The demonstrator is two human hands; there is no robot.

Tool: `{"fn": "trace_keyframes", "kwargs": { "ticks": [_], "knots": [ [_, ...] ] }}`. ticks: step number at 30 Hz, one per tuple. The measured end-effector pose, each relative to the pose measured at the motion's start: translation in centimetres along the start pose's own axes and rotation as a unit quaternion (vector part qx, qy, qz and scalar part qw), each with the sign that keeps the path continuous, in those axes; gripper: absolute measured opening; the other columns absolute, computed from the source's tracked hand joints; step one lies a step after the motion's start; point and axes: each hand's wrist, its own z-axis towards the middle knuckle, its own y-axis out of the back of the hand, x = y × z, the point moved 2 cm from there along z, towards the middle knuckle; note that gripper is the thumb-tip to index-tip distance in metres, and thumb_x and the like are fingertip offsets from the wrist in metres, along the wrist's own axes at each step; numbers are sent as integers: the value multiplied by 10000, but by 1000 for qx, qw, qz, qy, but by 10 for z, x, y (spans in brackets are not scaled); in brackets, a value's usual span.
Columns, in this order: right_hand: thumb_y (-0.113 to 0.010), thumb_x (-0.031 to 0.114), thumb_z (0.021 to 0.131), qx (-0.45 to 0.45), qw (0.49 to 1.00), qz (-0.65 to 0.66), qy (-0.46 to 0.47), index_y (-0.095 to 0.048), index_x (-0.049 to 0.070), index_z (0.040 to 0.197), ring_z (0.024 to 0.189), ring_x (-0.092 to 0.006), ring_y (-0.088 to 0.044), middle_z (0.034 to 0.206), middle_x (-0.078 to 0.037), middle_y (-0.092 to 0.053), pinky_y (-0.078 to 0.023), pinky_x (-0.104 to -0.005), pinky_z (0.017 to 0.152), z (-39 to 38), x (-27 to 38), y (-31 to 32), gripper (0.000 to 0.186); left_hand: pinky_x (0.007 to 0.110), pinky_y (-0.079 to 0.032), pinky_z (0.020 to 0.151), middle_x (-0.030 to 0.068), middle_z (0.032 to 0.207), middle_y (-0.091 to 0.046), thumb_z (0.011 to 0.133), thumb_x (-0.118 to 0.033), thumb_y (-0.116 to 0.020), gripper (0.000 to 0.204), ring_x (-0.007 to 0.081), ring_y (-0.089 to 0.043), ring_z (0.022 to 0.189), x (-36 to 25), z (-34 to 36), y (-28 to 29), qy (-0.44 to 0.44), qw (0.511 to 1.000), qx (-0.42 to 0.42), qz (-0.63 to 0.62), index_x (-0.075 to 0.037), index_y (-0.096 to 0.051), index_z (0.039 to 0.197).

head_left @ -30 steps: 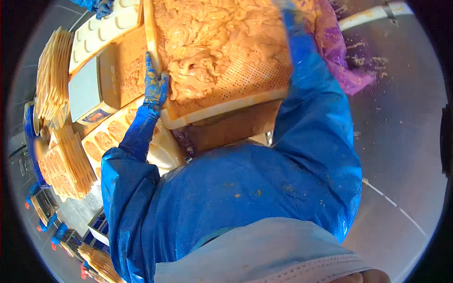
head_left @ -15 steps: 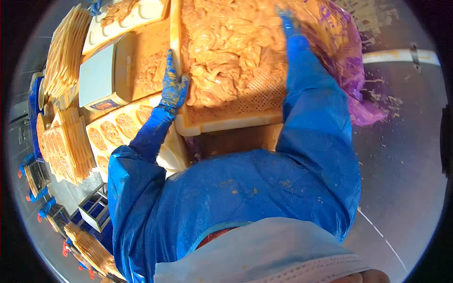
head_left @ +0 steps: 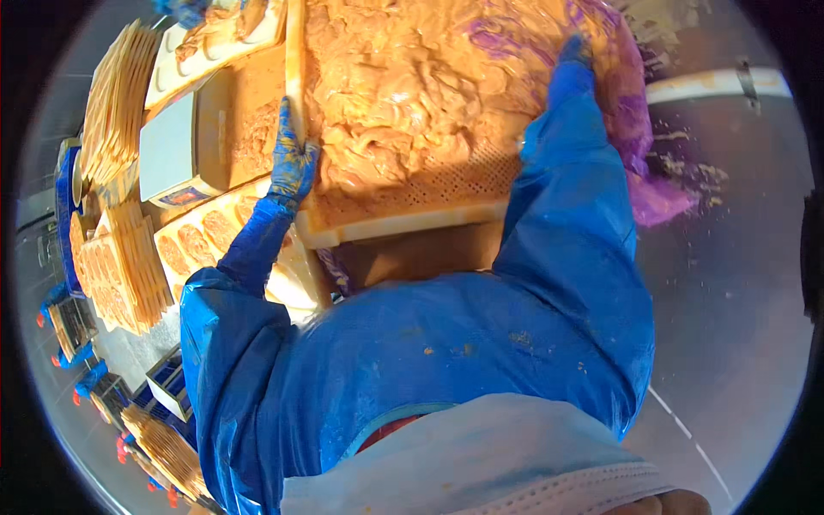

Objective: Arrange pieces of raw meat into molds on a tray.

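Observation:
A white perforated crate [head_left: 412, 216] full of wet, orange-coloured raw meat pieces [head_left: 386, 94] stands in front of me. My left hand [head_left: 294, 163], in a smeared blue glove, grips the crate's left wall near its front corner, fingers on the outside and thumb on the inside. At the crate's right side, a purple plastic bag [head_left: 631, 120] hangs over the wall, and part of its film lies across the meat. My gloved right hand [head_left: 573, 56] is at this bag, over the far right part of the crate. Its fingers are too indistinct to make out.
Left of the crate are a scale [head_left: 178, 150], a mould tray [head_left: 202, 236] with meat portions in its hollows, and stacks of thin trays [head_left: 120, 103]. Another person's blue glove [head_left: 182, 10] shows at the far left, by another mould tray [head_left: 167, 64]. Grey floor [head_left: 712, 283] lies to the right.
My right hand has moved right and slightly nearer, from the meat to the purple bag. More purple film lies over the meat. The crate and my left hand appear farther left in view.

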Motion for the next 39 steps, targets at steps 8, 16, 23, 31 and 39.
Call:
{"fn": "trace_keyframes", "kwargs": {
  "ticks": [8, 16, 23, 31, 39],
  "knots": [
    [-527, 367, 1032, 18, 995, 103, 6, -672, 61, 1088, 861, -258, -661, 989, -105, -696, -552, -433, 782, 28, 135, -60, 343, 345, -221, 1235, 172, 1680, -270, 889, 41, -528, 855, 271, -288, 1522, -4, 5, -10, 4, 1000, 13, -28, -23, -145, 1650],
    [-566, 328, 1048, 82, 938, 270, 204, -704, 68, 1117, 886, -213, -672, 987, -60, -719, -558, -390, 824, -97, 262, -29, 302, 369, -262, 1237, 232, 1646, -297, 883, 30, -571, 867, 327, -325, 1513, 5, 16, -6, 1, 999, 21, 27, -1, -142, 1636],
    [-610, 308, 993, 108, 841, 525, -76, -708, 81, 1061, 813, -232, -657, 932, -73, -710, -562, -404, 755, -55, 49, 46, 256, 370, -280, 1231, 243, 1639, -307, 867, 21, -594, 897, 340, -339, 1508, 12, 14, 2, -17, 999, 11, 34, -19, -138, 1638],
    [-652, 346, 922, 141, 978, 76, 133, -695, 108, 1204, 1017, -398, -691, 1124, -177, -718, -551, -522, 915, -226, 43, 126, 372, 387, -383, 1172, 268, 1572, -409, 855, -5, -603, 896, 356, -468, 1422, 5, 9, 5, 34, 999, 7, 22, -24, -161, 1634],
    [-664, 347, 936, 159, 980, 67, 99, -708, 199, 1231, 1098, -411, -653, 1143, -209, -699, -530, -498, 971, -229, 61, 141, 333, 381, -401, 1156, 269, 1552, -439, 862, -17, -633, 892, 341, -500, 1396, 2, 13, -1, 51, 999, 7, 18, -21, -180, 1631]
  ]
}}
